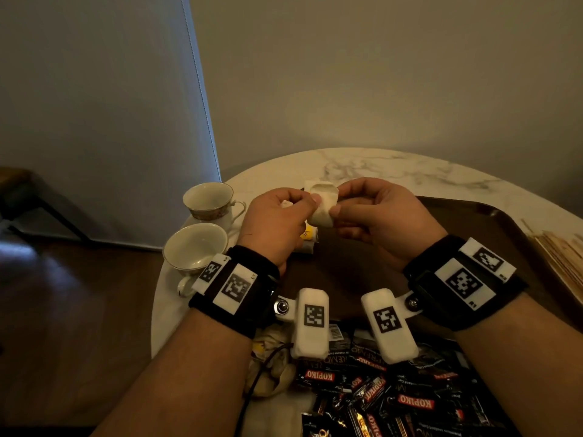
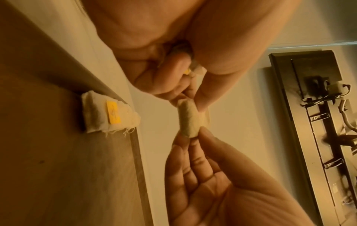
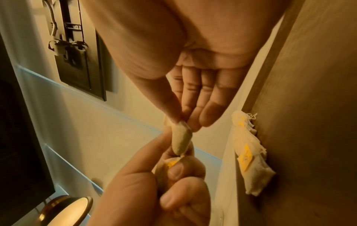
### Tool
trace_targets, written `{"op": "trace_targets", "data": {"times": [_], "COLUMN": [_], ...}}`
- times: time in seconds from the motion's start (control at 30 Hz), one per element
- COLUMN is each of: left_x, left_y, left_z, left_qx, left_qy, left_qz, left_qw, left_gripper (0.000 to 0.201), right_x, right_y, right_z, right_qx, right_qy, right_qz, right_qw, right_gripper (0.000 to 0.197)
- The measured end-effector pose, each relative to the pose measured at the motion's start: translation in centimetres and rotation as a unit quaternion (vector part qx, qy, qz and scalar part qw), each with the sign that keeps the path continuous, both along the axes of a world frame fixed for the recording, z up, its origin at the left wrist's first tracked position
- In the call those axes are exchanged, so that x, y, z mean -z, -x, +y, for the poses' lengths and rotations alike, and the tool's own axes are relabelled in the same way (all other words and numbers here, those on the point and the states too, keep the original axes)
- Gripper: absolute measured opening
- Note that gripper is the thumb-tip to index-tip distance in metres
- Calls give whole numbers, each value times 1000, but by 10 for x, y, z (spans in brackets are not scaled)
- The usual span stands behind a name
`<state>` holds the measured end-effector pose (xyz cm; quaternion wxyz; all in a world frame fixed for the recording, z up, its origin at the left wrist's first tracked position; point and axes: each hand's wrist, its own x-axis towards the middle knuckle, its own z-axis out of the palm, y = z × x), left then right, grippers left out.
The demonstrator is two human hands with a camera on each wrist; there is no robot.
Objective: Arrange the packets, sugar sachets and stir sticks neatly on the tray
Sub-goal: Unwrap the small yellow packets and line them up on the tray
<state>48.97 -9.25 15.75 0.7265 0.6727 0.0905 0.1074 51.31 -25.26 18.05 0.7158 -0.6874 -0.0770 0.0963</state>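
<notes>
A pale tea bag [image 1: 321,204] hangs in the air between both hands, above the far left part of the dark brown tray [image 1: 473,216]. My left hand [image 1: 307,201] pinches its left end and my right hand [image 1: 339,209] pinches its right end. In the right wrist view the left hand [image 3: 179,152] also grips more tea bags with a yellow tag [image 3: 172,164] in its curled fingers. A small stack of yellow-tagged tea bags [image 2: 108,116] lies at the tray's left edge. Black Kopiko packets [image 1: 410,402] are heaped near me. Wooden stir sticks [image 1: 564,257] lie at the right.
Two empty teacups [image 1: 208,200] [image 1: 195,247] stand on the round marble table [image 1: 394,168] to the left of the tray. More pale tea bags [image 1: 271,370] lie by my left forearm. The wall is close behind the table.
</notes>
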Motion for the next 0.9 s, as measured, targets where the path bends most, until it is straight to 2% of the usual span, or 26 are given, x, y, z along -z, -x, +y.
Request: {"op": "trace_targets", "data": {"times": [0.1,0.23,0.33,0.53,0.7,0.9], "left_x": [-2,-7,-7,-1,-3,-4], "left_y": [1,-1,-1,-6,-4,-2], "left_z": [0,3,3,6,5,6], "left_qx": [-14,-56,-67,-98,-98,-89], "left_qy": [-6,5,12,-13,-19,-25], "left_qz": [21,27,39,59,66,64], "left_qw": [1000,998,997,993,993,994], "left_gripper": [7,34,43,44,42,42], "right_x": [0,9,17,24,20,16], "right_y": [0,-3,-4,-10,-8,-3], "right_z": [3,6,11,21,22,15], "right_qx": [4,-19,-30,-40,-53,-25], "right_qy": [31,120,129,168,173,152], "right_qz": [32,113,157,171,188,193], "right_qw": [999,986,979,970,965,969], "right_gripper": [30,21,19,14,16,18]}}
